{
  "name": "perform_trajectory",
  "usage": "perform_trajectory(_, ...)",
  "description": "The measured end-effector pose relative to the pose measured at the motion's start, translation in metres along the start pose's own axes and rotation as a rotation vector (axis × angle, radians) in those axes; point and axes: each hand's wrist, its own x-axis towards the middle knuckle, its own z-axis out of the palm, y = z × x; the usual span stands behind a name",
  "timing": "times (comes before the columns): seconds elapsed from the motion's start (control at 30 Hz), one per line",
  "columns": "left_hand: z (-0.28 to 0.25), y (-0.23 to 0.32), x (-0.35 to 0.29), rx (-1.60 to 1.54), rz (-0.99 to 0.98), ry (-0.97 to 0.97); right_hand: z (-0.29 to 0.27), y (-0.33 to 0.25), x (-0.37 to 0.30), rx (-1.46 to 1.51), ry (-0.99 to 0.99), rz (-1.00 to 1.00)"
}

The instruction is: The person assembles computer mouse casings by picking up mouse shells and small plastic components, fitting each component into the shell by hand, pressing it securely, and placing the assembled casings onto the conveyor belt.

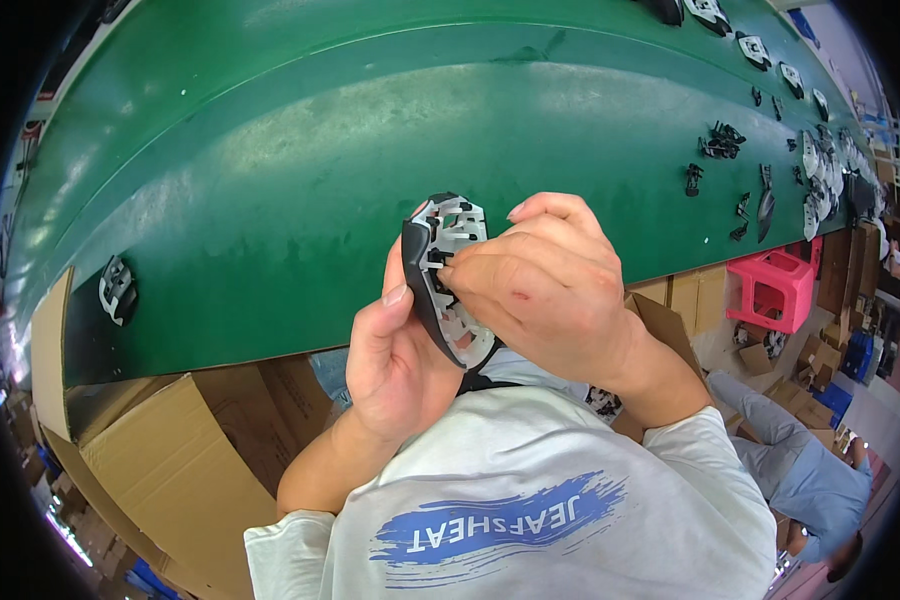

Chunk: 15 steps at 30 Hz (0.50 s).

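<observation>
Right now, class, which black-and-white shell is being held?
The central shell, gripped by the left hand; the far-left shell and those at upper right lie on the green table.

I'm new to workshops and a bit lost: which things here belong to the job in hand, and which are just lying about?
Job in hand:
- black-and-white shell, held by the left hand
- right hand, fingers at the shell's open side
- probably the loose black parts on the green bench

Apparently just lying about:
- pink stool
- open cardboard box
</observation>
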Motion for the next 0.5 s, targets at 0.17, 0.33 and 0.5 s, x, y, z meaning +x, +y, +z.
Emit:
perform_trajectory(0.17, -0.006, -0.004, 0.002, -0.025, -0.001, 0.028, -0.003, -0.004, 0.006, 0.005, 0.0, 0.015)
perform_trajectory(0.33, 0.001, -0.001, 0.005, -0.137, 0.062, 0.039, -0.024, -0.014, -0.005, -0.012, -0.098, 0.013)
perform_trajectory(0.5, -0.001, 0.002, 0.009, 0.117, 0.064, -0.033, -0.024, -0.022, -0.013, -0.041, -0.231, 0.028)
